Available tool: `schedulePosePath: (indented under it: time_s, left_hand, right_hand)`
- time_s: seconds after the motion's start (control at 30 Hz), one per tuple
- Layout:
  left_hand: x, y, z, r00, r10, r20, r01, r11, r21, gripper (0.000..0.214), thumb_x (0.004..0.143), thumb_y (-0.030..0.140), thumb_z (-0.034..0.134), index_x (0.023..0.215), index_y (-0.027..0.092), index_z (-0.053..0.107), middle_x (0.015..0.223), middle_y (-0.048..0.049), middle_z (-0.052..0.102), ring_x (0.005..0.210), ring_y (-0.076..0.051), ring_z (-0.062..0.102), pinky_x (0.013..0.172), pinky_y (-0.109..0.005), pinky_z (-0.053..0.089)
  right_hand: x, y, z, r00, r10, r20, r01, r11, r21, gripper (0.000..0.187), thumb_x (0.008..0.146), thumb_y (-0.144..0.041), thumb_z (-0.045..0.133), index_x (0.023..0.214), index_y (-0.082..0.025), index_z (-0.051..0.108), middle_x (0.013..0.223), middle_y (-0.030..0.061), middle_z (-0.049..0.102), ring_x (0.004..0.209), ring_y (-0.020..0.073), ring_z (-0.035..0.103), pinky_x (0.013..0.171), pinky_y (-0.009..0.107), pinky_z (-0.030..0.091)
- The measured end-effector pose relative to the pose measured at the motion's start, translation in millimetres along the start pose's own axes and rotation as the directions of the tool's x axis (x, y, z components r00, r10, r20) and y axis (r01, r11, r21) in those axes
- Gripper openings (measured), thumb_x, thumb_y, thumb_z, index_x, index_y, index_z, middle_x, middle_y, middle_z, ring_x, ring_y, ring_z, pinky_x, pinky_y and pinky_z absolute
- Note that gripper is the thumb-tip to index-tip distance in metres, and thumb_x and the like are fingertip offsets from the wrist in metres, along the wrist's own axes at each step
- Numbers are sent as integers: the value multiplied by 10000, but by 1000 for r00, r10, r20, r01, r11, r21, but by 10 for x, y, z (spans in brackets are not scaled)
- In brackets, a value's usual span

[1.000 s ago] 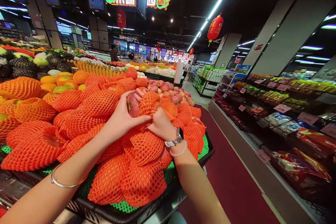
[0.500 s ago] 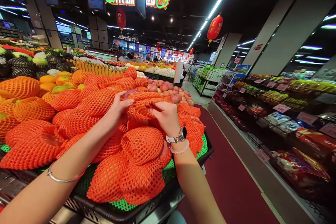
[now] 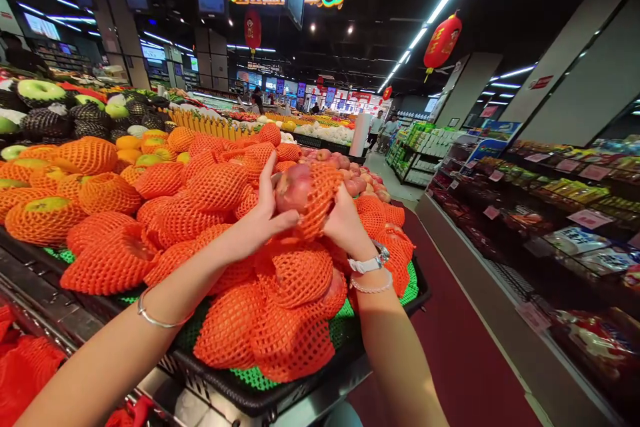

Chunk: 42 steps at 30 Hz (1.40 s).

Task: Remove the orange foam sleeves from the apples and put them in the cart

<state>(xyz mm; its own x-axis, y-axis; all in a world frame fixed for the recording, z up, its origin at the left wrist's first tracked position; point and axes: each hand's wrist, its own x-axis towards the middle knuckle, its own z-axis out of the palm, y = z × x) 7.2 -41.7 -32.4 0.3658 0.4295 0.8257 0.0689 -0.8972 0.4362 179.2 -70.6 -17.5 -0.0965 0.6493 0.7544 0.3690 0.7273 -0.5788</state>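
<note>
Between my hands, above the pile, is a red fruit [image 3: 293, 188] that looks like an apple, its right half covered by an orange foam net sleeve [image 3: 321, 200]. My left hand [image 3: 260, 219] cups the fruit from the left, thumb below and fingers raised behind. My right hand [image 3: 347, 223] grips the sleeve at the right side, its fingers partly hidden by the net. Just under my hands lie more net-wrapped fruits [image 3: 295, 277], heaped on green mesh in a black crate [image 3: 220, 397].
Loose apples [image 3: 357, 181] lie behind my right hand. Yellow-green fruits in nets [image 3: 47, 213] fill the left. Red bags [image 3: 30, 367] sit in a metal cart at lower left. A shelf of packaged goods [image 3: 575, 240] lines the right, past a dark red floor strip [image 3: 450, 347].
The fruit has turned and its bare red side now shows on the left, with the net at the right. My left hand has opened wider around it. The view has swung left.
</note>
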Motion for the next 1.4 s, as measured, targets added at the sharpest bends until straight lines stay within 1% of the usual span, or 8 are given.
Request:
schedulePosePath:
  time_s: [0.1,0.2,0.27,0.53,0.7,0.9,1.13,1.4]
  left_hand:
    - [-26,227,40,967,245,-63,-222,941,254,931,721,571,688,1426,276,156,1344,-167,388,1213,-284,466,941,-441,476]
    - [-64,351,83,868,490,-79,-372,748,550,637,738,391,742,1238,219,385,1076,-101,516,991,-236,517,842,-394,488]
    - [-77,364,93,847,528,-61,-390,695,603,453,788,301,700,1135,186,433,956,-78,545,868,-207,517,773,-359,484]
    - [-87,400,61,937,345,-57,-280,838,468,234,854,128,586,1059,152,475,951,-67,590,896,-166,565,814,-286,486]
    - [-88,424,86,987,144,-77,-105,920,378,333,849,100,530,1166,169,451,1039,-57,590,910,-147,574,816,-264,489]
    - [-66,368,30,992,119,-35,-90,883,460,168,839,181,507,1006,180,499,919,-40,563,860,-190,545,773,-320,460]
    - [-2,374,-6,990,-32,-136,74,946,316,279,765,429,645,864,208,506,841,-13,543,784,-188,514,731,-321,428]
    - [-29,444,-38,988,-8,-157,74,905,419,130,875,246,514,786,202,431,737,13,492,690,-144,477,663,-277,371]
  right_hand:
    - [-17,-22,-1,983,56,-174,-30,989,147,703,601,-458,738,1168,-177,433,1239,161,567,1119,264,588,998,449,490]
    - [-77,-29,89,960,86,-266,-43,986,160,619,667,-448,673,1180,-204,428,1186,136,595,1102,245,593,1000,461,483]
    - [-107,-40,176,954,94,-286,-53,988,147,577,691,-416,639,1188,-212,428,1159,125,608,1099,233,591,1019,452,464]
    - [-45,-95,219,924,237,-300,-166,956,242,520,599,-358,665,1031,-200,422,1112,141,633,983,221,622,916,404,518]
    - [-10,-113,142,923,237,-303,-201,969,145,472,567,-231,664,979,-175,442,1119,154,615,1008,244,612,951,423,490]
    - [-5,-89,150,926,234,-296,-270,959,-89,503,593,-238,682,1021,-176,426,1128,148,597,1056,264,582,961,435,482]
    - [-63,-109,209,941,228,-250,-295,915,-276,487,609,-247,683,988,-192,381,1111,156,555,1054,291,562,933,479,486]
    - [-88,-150,161,975,119,-186,-183,906,-382,449,619,-202,681,996,-177,439,1027,138,578,969,292,576,865,496,505]
